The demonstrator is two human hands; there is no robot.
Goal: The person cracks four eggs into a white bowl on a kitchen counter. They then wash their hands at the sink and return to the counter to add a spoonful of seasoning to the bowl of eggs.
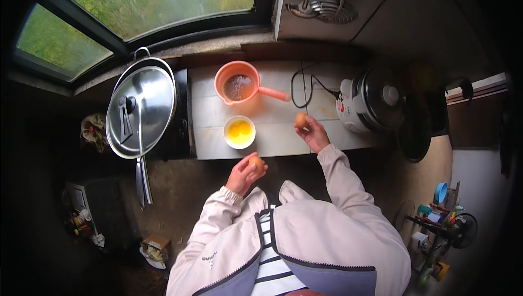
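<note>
My left hand [244,173] holds a brown egg [256,165] just off the counter's front edge, below a small white bowl [239,146]. In the bowl lie raw eggs with yellow yolks [239,129]. Over the counter to the right, my right hand [312,132] grips another brown egg [301,120] between its fingers. Behind the bowl stands an orange plastic dipper [233,66] with brownish liquid in it, its handle pointing right.
At the left, a large pan with a metal lid [153,91] sits on a dark stove. A rice cooker [347,112] with a black cord stands at the right of the white tiled counter [208,143]. Metal ladles [335,9] hang on the wall. A cardboard box [157,243] is on the floor.
</note>
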